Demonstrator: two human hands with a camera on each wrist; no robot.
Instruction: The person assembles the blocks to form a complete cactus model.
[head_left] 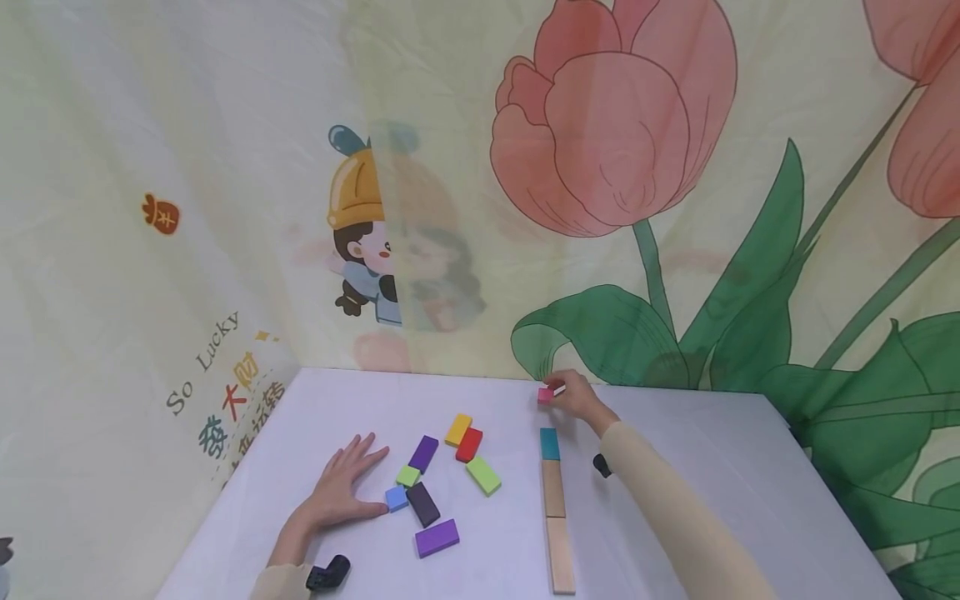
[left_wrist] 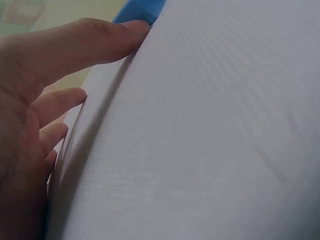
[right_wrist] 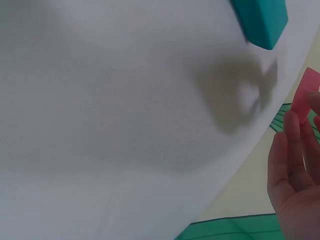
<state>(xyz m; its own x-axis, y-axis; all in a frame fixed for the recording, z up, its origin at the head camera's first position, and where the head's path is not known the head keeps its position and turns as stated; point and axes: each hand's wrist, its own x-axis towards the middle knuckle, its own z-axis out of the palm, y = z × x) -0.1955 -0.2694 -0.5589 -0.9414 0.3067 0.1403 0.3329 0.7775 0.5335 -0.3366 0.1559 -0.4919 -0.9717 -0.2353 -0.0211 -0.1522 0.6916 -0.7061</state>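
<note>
Beyond the far table edge, I have a pale, creased backdrop (head_left: 450,50) printed with tulips, bounding the rear. In front of it, the white tabletop (head_left: 675,533) extends from the block row to the right table edge; a white lane also separates row and loose blocks. Row, end to end: two light wooden planks (head_left: 559,556) and one teal rectangular block (head_left: 550,444) at the far end.

Left hand (head_left: 339,490): spread wide, thumb touching a small blue block. Right hand (head_left: 577,395): narrow pinch on a pink block.

Obstacles between left hand and row: two purple oblong blocks (head_left: 437,538), one dark oblong block (head_left: 423,504), one light-green oblong block (head_left: 483,476), one red block (head_left: 468,445) and one yellow block (head_left: 458,430).

Smallest items: a short light-green block (head_left: 408,476); the blue block (head_left: 396,499) just beside it; the pink block (head_left: 545,396), past the teal block near the rear edge.
</note>
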